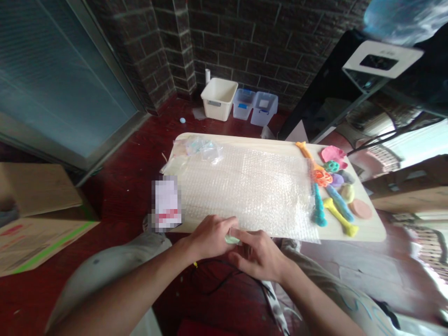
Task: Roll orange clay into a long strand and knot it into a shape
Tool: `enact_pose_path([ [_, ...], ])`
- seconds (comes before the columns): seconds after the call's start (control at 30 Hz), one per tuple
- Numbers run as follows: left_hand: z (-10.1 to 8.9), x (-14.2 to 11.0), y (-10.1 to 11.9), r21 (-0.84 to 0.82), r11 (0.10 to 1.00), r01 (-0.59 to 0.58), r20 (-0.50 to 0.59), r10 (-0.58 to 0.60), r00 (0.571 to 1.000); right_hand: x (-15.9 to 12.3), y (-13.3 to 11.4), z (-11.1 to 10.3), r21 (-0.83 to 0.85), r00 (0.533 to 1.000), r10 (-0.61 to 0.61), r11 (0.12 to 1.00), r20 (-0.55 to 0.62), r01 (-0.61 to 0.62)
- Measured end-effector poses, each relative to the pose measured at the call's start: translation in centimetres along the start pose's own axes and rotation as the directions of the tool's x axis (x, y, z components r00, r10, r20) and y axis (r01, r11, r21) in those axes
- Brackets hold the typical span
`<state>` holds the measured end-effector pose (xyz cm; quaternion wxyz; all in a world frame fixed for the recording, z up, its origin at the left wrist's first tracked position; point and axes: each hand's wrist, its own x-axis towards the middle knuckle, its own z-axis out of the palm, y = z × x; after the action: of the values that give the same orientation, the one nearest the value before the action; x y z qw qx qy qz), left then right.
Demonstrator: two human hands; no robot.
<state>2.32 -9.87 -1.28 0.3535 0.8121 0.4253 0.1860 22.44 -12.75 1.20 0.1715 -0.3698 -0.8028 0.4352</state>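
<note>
At the front edge of the table, my left hand (214,237) and my right hand (261,255) meet with their fingers curled. Between them shows a small pale green thing (231,239), mostly covered by the fingers, so its kind is unclear. Just beyond both hands, a sheet of bubble wrap (245,186) lies flat across the tabletop. Crumpled clear plastic bags (203,147) rest on its far left part.
On the table's right end lie several colourful soft-looking pieces, among them a yellow bone shape (341,217), an orange tangle (322,177) and a pink piece (334,156). Bins (219,100) stand by the wall. A cardboard box (42,214) sits left; a water dispenser (381,60) right.
</note>
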Motion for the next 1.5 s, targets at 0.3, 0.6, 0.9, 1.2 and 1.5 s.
enact_pose_path([
  [0.3, 0.5, -0.2, 0.4, 0.071, 0.997, -0.040, 0.083, 0.034, 0.996, 0.2, -0.7, 0.5, -0.034, 0.995, 0.082, 0.996, 0.059, -0.080],
  [0.6, -0.1, 0.5, 0.4, -0.001, 0.999, -0.049, 0.090, 0.049, 0.995, 0.1, 0.1, 0.3, 0.065, 0.996, 0.091, 0.994, 0.022, -0.092],
  [0.9, -0.5, 0.1, 0.3, -0.073, 0.996, 0.042, 0.066, -0.037, 0.997, -0.1, 1.3, 0.8, 0.686, 0.957, 0.256, 0.673, 0.134, -0.276],
  [1.2, -1.0, -0.2, 0.5, -0.152, 0.988, 0.036, 0.121, -0.018, 0.992, 0.3, 0.7, 0.3, 0.648, 0.930, 0.238, 0.668, 0.278, -0.365],
  [1.5, -1.2, 0.2, -0.2, -0.637, 0.750, 0.177, 0.061, -0.180, 0.982, -0.5, 1.0, 0.0, 0.774, 0.950, 0.308, 0.615, -0.056, -0.154],
])
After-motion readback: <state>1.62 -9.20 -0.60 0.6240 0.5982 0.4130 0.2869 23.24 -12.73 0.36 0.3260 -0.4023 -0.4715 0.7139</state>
